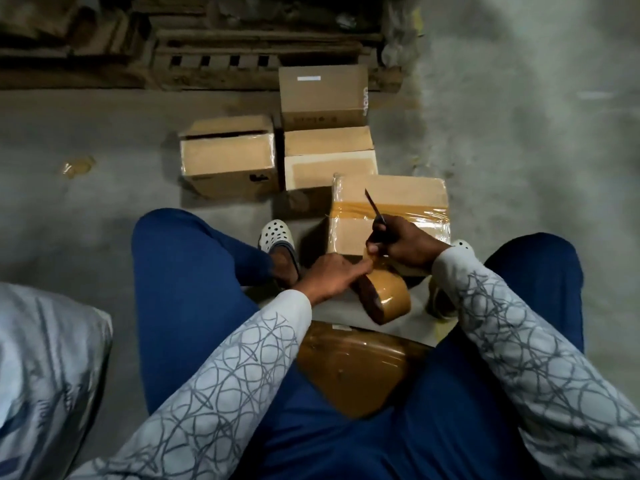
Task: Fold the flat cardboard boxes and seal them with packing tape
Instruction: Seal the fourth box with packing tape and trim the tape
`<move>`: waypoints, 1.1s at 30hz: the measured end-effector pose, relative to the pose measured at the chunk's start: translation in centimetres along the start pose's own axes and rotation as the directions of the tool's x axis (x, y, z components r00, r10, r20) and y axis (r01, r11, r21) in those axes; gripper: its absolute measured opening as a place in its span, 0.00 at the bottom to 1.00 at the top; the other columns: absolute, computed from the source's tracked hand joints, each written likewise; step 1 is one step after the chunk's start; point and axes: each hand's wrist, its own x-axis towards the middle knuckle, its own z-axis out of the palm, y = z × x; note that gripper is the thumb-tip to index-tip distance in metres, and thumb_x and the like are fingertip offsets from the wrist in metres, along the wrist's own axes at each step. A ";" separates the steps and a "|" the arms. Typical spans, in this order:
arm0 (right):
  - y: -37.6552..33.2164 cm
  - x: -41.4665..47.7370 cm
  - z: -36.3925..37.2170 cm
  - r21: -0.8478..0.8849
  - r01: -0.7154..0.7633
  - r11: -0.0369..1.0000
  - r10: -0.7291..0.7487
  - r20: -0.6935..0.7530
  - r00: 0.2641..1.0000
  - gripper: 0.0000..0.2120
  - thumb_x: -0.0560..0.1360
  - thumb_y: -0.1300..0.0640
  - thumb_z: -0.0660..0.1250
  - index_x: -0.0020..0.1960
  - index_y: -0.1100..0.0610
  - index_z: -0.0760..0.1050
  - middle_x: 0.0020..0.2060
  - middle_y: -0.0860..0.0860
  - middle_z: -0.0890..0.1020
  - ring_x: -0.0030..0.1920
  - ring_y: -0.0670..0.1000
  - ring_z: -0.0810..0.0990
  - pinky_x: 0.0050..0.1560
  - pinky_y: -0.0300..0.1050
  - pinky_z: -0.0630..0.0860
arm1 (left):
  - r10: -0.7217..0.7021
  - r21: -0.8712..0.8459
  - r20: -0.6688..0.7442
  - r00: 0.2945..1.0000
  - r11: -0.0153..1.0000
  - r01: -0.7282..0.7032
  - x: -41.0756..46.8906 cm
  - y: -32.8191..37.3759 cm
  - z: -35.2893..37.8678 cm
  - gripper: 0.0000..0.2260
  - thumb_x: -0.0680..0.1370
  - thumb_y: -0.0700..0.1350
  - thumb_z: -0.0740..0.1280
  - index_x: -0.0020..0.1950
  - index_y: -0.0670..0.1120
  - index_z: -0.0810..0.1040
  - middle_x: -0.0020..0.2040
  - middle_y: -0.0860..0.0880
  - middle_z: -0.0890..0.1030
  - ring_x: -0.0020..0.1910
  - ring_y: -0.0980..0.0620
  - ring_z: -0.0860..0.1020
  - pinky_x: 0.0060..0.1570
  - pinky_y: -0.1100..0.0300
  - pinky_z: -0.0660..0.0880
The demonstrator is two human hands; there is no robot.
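— Right hand is wrapped tight round the knife, blade tip aimed at 11 o'clock over the box and its band of tape. Left hand has the forefinger laid straight on the strip where it leaves the roll. I can't tell whether your other fingers hold anything.

— That's your trouble spot. Your forefinger tip lies just beside the knife hand, at its 7 o'clock. If you bring the blade down to cut the strip, my guess is it passes close to that finger. One slip and you cut yourself, not the tape.

— Mind the roll too. It sits at 6 o'clock from the box, nearer you, tilted on edge, and I can't see what carries it. Once the strip is cut, it may drop and wheel off across the floor.

— Your box lies at 1 o'clock from your hands, taped across the top, with the film wrinkled toward its 3 o'clock end. A slack cut could let the loose end fold onto itself, and you'd be picking at it to start the next seam.

— Three more boxes stand at 12 o'clock, near yours. Push hard with the blade and you could shove yours into them.
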 end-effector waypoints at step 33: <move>-1.3 3.4 7.8 0.114 -0.037 0.993 0.085 -0.453 0.887 0.25 0.67 0.52 0.81 0.56 0.55 0.72 0.50 0.49 0.82 0.50 0.49 0.79 0.51 0.47 0.78 | -0.250 -0.395 -0.216 0.944 0.906 0.150 13.3 0.6 -9.7 0.05 0.74 0.39 0.74 0.47 0.39 0.80 0.43 0.45 0.81 0.41 0.50 0.79 0.38 0.60 0.76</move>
